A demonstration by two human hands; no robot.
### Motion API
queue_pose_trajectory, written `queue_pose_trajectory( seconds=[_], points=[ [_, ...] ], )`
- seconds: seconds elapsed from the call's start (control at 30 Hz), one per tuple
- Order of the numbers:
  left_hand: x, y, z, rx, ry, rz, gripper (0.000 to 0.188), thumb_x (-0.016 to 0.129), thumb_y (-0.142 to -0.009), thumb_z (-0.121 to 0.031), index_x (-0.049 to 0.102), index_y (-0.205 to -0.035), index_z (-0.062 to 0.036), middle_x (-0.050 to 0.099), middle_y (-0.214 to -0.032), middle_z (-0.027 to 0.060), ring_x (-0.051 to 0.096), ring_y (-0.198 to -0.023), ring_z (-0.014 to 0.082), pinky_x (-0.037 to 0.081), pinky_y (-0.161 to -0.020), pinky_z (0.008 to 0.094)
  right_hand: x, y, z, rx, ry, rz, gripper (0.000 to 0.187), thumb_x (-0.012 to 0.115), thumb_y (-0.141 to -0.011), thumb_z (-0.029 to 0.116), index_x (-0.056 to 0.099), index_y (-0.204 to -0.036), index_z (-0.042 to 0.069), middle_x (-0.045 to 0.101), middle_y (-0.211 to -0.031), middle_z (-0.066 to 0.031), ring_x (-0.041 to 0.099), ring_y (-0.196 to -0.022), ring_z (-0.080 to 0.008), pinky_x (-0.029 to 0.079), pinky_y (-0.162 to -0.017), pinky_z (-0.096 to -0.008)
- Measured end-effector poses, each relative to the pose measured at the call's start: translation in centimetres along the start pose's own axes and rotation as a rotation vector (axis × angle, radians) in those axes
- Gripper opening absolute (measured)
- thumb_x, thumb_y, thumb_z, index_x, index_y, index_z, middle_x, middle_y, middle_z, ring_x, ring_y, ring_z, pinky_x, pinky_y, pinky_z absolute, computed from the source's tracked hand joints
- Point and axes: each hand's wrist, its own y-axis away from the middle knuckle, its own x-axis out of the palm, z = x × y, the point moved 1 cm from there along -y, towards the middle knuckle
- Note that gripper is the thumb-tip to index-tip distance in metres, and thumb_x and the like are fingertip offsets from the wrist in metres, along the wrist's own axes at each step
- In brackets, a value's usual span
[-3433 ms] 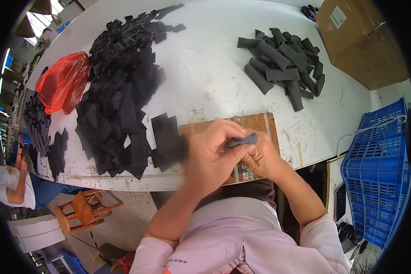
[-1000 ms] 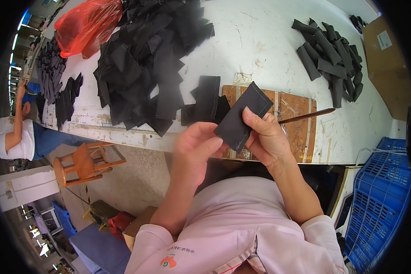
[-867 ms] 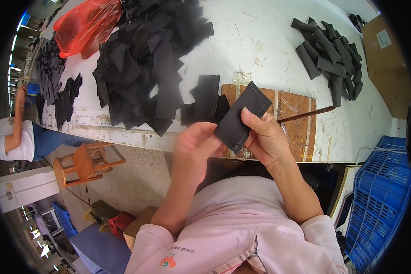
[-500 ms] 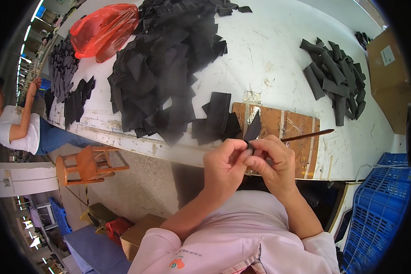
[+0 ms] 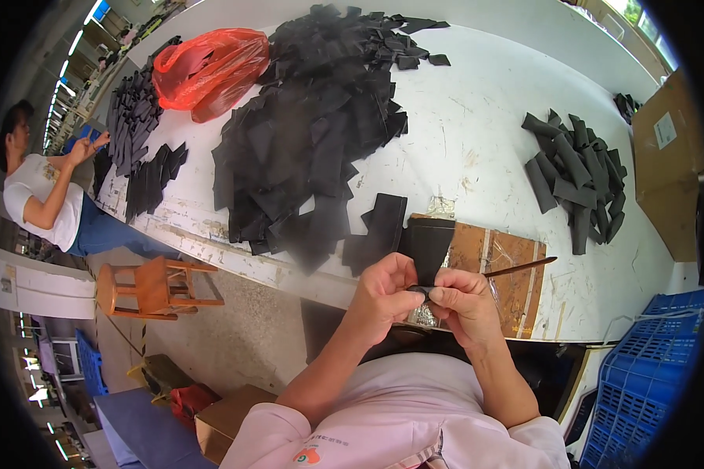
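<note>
A black fabric piece (image 5: 431, 244) stands up between my two hands, its broad side showing and its lower end pinched between the fingertips. My left hand (image 5: 385, 294) grips it from the left, thumb pressed to the folded lower edge. My right hand (image 5: 465, 300) closes on it from the right, thumb close to the other thumb. A brown pointed stick (image 5: 522, 267) reaches out to the right from behind my right hand; whether that hand holds it I cannot tell. Beneath and beyond the hands lies a brown board (image 5: 516, 295) with clear tape at the table's front edge.
Flat black pieces (image 5: 289, 148) are heaped on the white table (image 5: 461, 117); rolled black pieces (image 5: 579, 176) lie right. A red plastic bag (image 5: 211, 70) sits far left. Boxes, a cardboard carton (image 5: 665, 164) and blue crate (image 5: 645, 375), stand right. A person (image 5: 47, 195) works beyond a stool (image 5: 152, 288).
The black fabric piece has turned from narrow and slanted to broad side showing, upright. My hands sit slightly lower in the picture, as the whole view has shifted.
</note>
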Motion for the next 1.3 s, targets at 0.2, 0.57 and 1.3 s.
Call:
queue_pose_trajectory(
  seconds=[0.2, 0.57, 1.3],
  points=[
    [1.7, -0.4, 1.4, 0.732, -0.865, -0.372, 0.020, 0.053, -0.069, 0.008, 0.053, -0.086, -0.0003, 0.057, -0.074, 0.0031, 0.048, -0.053, 0.0038, 0.038, -0.044, 0.0192, 0.8, 0.2, -0.1, 0.155, -0.356, 0.144, 0.010, 0.059, -0.081, 0.014, 0.054, -0.078, 0.005, 0.049, -0.065, 0.0023, 0.043, -0.056, -0.0058, 0.033, -0.050, -0.0172],
    [1.6, 1.4, -0.4, -0.134, 0.369, 0.569, 0.046, 0.044, -0.068, 0.015, 0.043, -0.111, -0.0003, 0.056, -0.078, 0.0066, 0.043, -0.051, 0.0038, 0.034, -0.044, 0.0144, 0.5, 1.7, 0.7, -0.203, -0.252, 0.201, 0.011, 0.060, -0.081, 0.015, 0.055, -0.077, 0.005, 0.051, -0.089, -0.0024, 0.047, -0.065, -0.0085, 0.040, -0.058, -0.0198],
    [8.0, 1.1, -1.6, -0.123, 0.363, 0.672, 0.042, 0.045, -0.071, 0.014, 0.036, -0.110, 0.0008, 0.057, -0.075, 0.0147, 0.038, -0.040, 0.0052, 0.027, -0.030, 0.0172, 1.2, 7.1, 8.4, -0.495, 0.195, -0.051, 0.007, 0.052, -0.085, 0.005, 0.052, -0.081, 0.000, 0.053, -0.081, -0.0041, 0.048, -0.065, -0.0074, 0.041, -0.058, -0.0220]
  ],
)
